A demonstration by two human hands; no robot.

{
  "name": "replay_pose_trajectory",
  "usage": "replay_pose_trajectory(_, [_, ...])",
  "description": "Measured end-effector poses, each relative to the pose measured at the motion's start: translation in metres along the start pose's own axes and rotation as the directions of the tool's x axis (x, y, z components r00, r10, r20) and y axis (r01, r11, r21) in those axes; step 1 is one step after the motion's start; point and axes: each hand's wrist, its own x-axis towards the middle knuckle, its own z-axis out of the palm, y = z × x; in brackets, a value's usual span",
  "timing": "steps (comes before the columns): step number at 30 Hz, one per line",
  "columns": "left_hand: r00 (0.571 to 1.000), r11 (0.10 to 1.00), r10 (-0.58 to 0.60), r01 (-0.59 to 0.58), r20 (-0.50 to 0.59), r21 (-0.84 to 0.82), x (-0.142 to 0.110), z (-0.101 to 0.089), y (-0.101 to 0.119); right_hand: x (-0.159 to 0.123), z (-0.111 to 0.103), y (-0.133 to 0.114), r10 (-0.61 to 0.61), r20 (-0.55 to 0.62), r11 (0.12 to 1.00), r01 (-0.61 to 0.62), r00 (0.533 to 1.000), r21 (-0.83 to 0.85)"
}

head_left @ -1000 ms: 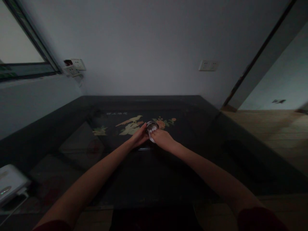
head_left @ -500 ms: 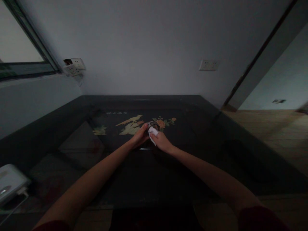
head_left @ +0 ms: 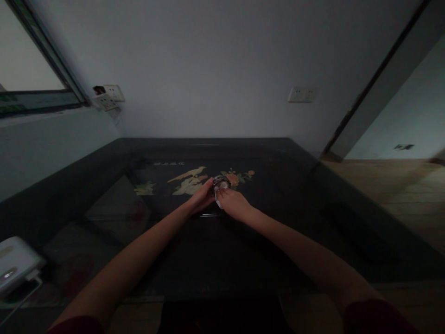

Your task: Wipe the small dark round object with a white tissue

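Note:
A small round glass object (head_left: 221, 180), maybe a cup or ashtray, stands on the dark glass-topped table (head_left: 285, 199) near its painted bird and flowers. My left hand (head_left: 201, 198) wraps round its left side and steadies it. My right hand (head_left: 232, 202) is closed on a white cloth or tissue (head_left: 219, 195) and presses it against the glass object's near rim. The dim light hides the fingertips and the object's exact shape.
A white device (head_left: 15, 264) with a cable lies at the table's left front corner. Wall sockets (head_left: 106, 97) hang by the window at left, and another socket (head_left: 301, 94) is on the back wall. A doorway and wooden floor are at right.
My right hand with the white cloth has shifted slightly around the glass object's rim. My left hand has stayed on the object.

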Motion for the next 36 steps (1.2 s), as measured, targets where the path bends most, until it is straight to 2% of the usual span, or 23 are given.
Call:
replay_pose_trajectory(2, [1.000, 1.000, 0.002, -0.002, 0.008, -0.007, 0.000, -0.001, 0.000, 0.001, -0.001, 0.003, 0.076, -0.007, 0.969, -0.072, 0.997, 0.237])
replay_pose_trajectory(4, [1.000, 1.000, -0.007, 0.007, 0.005, 0.001, -0.001, -0.001, 0.001, 0.003, -0.001, 0.006, 0.139, -0.006, 0.908, -0.125, 0.990, 0.399])
replay_pose_trajectory(10, [0.999, 1.000, -0.006, 0.007, -0.049, 0.016, -0.004, 0.006, 0.003, 0.015, 0.013, 0.009, 0.286, -0.079, 0.746, -0.170, 0.955, 0.644])
replay_pose_trajectory(14, [0.999, 1.000, 0.004, -0.005, -0.052, -0.013, -0.004, 0.007, 0.002, 0.017, 0.018, 0.007, 0.369, -0.132, 0.665, -0.162, 0.920, 0.729])
replay_pose_trajectory(16, [0.998, 1.000, 0.002, -0.003, -0.057, -0.015, -0.003, 0.005, 0.002, 0.015, 0.014, 0.007, 0.346, -0.147, 0.675, -0.137, 0.927, 0.725])
replay_pose_trajectory(18, [0.999, 1.000, -0.005, 0.004, -0.042, -0.003, -0.002, 0.004, 0.001, 0.010, 0.008, 0.006, 0.273, -0.125, 0.753, -0.131, 0.954, 0.645])
replay_pose_trajectory(22, [1.000, 1.000, -0.005, 0.005, 0.012, 0.003, -0.001, 0.002, 0.000, 0.001, -0.005, 0.004, 0.142, 0.011, 0.950, -0.140, 0.990, 0.278])
replay_pose_trajectory(24, [1.000, 1.000, -0.006, 0.006, 0.004, 0.004, -0.001, 0.002, -0.001, 0.000, -0.008, 0.002, 0.076, 0.017, 0.987, -0.078, 0.997, 0.139])
replay_pose_trajectory(26, [1.000, 1.000, -0.005, 0.006, -0.011, 0.015, -0.002, 0.003, 0.000, 0.001, -0.009, 0.000, 0.031, 0.009, 0.996, -0.032, 0.999, 0.081])
replay_pose_trajectory(32, [1.000, 1.000, 0.017, -0.017, 0.019, 0.020, -0.004, 0.005, 0.000, 0.000, -0.005, -0.004, 0.095, 0.009, 0.981, -0.095, 0.995, 0.167])
replay_pose_trajectory(36, [1.000, 0.999, -0.001, 0.002, -0.022, 0.032, -0.004, 0.005, 0.001, 0.003, -0.002, -0.001, 0.155, -0.024, 0.924, -0.136, 0.988, 0.357])
